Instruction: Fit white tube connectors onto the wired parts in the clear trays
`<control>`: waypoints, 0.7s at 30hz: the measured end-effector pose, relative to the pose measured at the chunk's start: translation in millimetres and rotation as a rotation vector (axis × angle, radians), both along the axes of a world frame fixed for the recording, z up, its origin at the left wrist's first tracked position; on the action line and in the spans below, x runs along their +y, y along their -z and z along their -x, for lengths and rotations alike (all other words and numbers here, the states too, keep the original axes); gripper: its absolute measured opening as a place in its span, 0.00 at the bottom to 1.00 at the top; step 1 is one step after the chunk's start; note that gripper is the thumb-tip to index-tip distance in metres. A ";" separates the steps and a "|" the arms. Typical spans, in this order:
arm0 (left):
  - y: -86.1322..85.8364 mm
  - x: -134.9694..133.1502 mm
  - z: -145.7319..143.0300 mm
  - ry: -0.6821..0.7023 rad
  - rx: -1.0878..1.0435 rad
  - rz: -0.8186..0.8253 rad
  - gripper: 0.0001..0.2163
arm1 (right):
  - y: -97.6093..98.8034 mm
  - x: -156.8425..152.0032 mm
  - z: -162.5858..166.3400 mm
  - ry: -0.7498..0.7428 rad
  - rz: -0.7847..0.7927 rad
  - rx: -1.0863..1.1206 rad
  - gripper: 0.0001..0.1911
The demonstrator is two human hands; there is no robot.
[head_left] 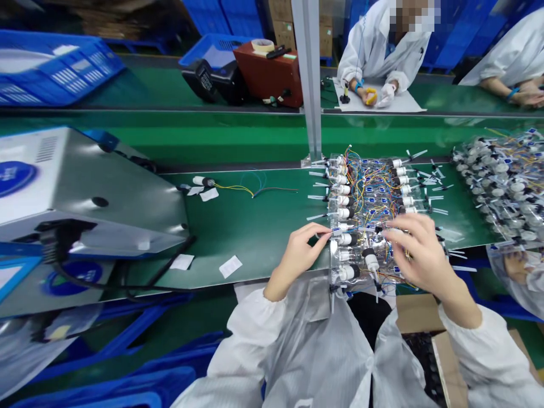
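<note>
A clear tray (374, 218) on the green work surface holds rows of small white and black motor parts with coloured wires. My left hand (300, 255) pinches the thin tip of one small part (342, 229) at the tray's left edge. My right hand (419, 255) lies over the tray's near right side, fingers curled down among the wires and parts; what they hold is hidden. One loose part with yellow, blue and red wires (204, 182) lies apart to the left.
A grey machine (76, 192) with a black cable stands at left. White paper slips (230, 266) lie near the front edge. Another heap of wired parts (501, 187) sits at right. Across the belt, two people in white coats work; a red box (267, 73) stands there.
</note>
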State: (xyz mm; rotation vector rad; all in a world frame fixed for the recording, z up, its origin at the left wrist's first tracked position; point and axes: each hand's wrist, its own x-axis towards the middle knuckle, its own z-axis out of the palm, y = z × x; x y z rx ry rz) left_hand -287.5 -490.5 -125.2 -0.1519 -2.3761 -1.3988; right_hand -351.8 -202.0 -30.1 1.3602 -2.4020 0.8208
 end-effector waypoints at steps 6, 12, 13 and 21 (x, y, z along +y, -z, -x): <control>-0.8 10.7 9.3 -0.003 0.059 -0.034 0.06 | 21.2 15.3 -48.6 -0.190 -0.350 -0.169 0.28; 1.2 29.0 15.7 0.010 0.054 -0.255 0.07 | 48.5 12.8 -48.3 -0.136 -0.283 -0.050 0.14; 1.3 30.8 15.5 0.038 0.017 -0.328 0.08 | 49.9 13.6 -46.3 -0.146 -0.246 -0.048 0.13; 22.9 24.0 0.7 0.151 -0.171 -0.332 0.18 | 45.8 12.4 -32.6 0.033 0.121 -0.291 0.22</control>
